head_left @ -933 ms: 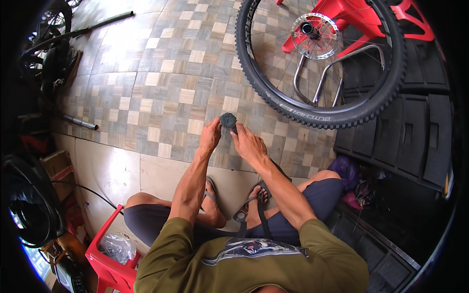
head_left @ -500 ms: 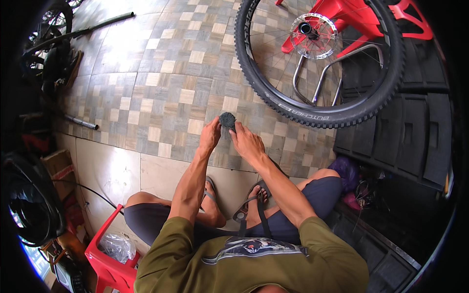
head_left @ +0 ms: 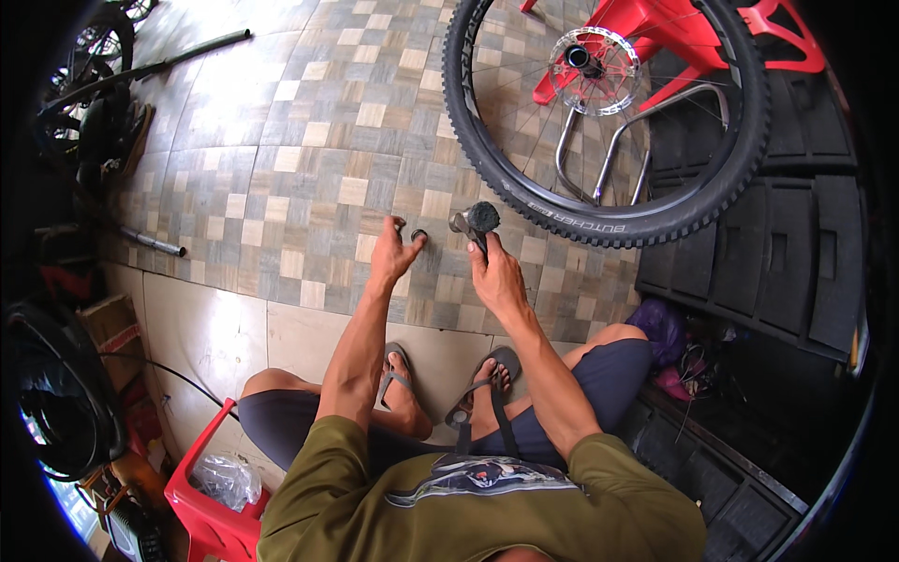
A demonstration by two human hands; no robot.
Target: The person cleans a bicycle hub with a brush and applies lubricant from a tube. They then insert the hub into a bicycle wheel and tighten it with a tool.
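Note:
My right hand (head_left: 499, 278) is closed around the handle of a mallet (head_left: 484, 217), whose head has a dark, rough round face and a grey metallic part on its left. The mallet is raised above the tiled floor. To its left, my left hand (head_left: 393, 253) is curled with the thumb against a small dark round piece (head_left: 419, 235) that has a ring-like top. The fingers partly cover this piece, and what lies under it cannot be made out. A gap separates the mallet head from the round piece.
A bicycle wheel (head_left: 599, 228) with a knobbly tyre and disc rotor stands at the upper right beside a red plastic chair (head_left: 679, 47). Black drawers (head_left: 796, 253) line the right side. A red stool (head_left: 211, 515) holds clear plastic at lower left. Metal tubes (head_left: 154, 242) lie at left.
The mallet has moved right, away from my left hand, uncovering the small round piece. My right hand has shifted right with it; my left hand has moved slightly left.

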